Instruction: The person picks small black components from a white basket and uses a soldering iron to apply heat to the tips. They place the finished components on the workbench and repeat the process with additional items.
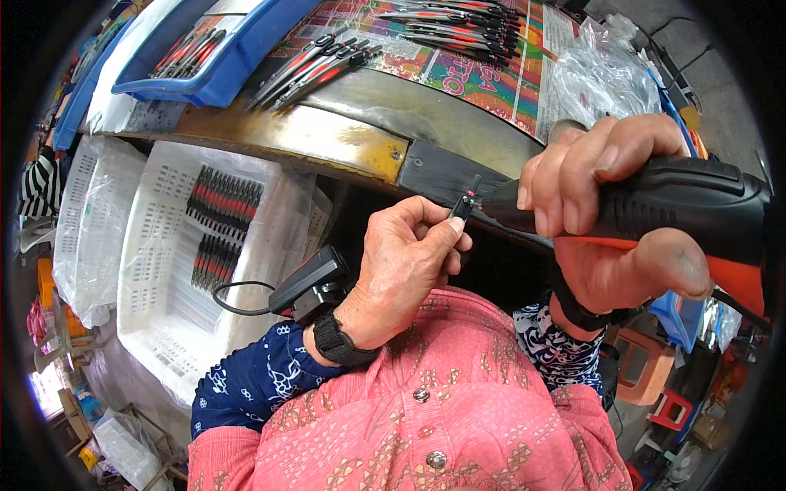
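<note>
My left hand (409, 254) is closed, pinching a small black piece (463, 206) between thumb and fingertips. A thin pin-like end sticks up from the piece. My right hand (606, 180) is wrapped round a black and orange power tool (679, 200), which looks like an electric screwdriver. The tool's tapered nose points left and its tip meets or nearly meets the black piece; I cannot tell whether they touch. Both hands are just off the near edge of the workbench (475, 159).
Slim black, red and silver pen-like tools (315, 69) lie on the bench, with another pile (463, 29) farther back. A blue tray (246, 61) holds more. Left stands a white crate (147, 270) with rows of them. Clear plastic bags (610, 74) lie at the right.
</note>
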{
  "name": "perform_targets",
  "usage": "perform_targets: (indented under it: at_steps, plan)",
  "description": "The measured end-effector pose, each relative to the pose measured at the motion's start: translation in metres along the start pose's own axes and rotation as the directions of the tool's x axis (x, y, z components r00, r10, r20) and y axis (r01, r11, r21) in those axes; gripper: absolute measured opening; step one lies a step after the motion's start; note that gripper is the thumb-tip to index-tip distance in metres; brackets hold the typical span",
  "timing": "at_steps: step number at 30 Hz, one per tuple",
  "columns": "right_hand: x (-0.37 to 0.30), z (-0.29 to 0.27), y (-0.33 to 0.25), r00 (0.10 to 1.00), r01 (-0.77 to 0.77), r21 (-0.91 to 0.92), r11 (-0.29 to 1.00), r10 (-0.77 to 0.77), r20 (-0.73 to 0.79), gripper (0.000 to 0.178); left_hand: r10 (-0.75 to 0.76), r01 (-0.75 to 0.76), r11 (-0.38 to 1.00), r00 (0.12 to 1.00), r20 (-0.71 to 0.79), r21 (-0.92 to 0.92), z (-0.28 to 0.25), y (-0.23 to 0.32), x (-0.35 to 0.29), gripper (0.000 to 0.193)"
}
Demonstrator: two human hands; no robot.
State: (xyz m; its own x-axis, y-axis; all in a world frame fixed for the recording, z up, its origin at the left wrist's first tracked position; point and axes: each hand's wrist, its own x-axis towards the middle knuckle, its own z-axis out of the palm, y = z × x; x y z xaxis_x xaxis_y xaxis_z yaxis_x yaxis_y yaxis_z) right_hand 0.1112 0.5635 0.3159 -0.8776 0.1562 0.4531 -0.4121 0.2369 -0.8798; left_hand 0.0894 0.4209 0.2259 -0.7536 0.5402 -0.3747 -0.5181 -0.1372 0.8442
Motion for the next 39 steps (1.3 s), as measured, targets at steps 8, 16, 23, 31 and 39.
perform_targets:
  at_steps: [8,16,23,31,39]
  plan:
    - [0.004,0.001,-0.002,1.0,-0.018,-0.02,1.0,0.018,0.004,0.073,-0.024,0.017,0.996,0.997,-0.078,-0.09,0.009,0.003,-0.003,0.008]
    - [0.006,0.004,0.0,1.0,-0.017,-0.031,0.999,0.018,0.021,0.073,0.054,-0.063,0.989,0.996,-0.069,-0.136,0.01,0.001,-0.003,0.009]
    - [0.006,0.007,0.0,1.0,-0.023,-0.016,1.0,0.023,-0.003,0.076,0.036,-0.04,0.983,0.999,-0.028,-0.177,0.008,-0.002,0.001,0.009]
    - [0.005,0.013,-0.001,0.998,-0.026,0.019,0.999,0.027,-0.05,0.079,-0.021,0.018,0.993,0.999,-0.024,-0.116,0.007,0.001,-0.003,0.017]
    - [0.006,0.019,-0.007,0.991,-0.05,0.037,0.998,0.054,-0.123,0.081,-0.021,0.018,0.997,0.999,-0.036,-0.07,0.006,0.003,-0.003,0.009]
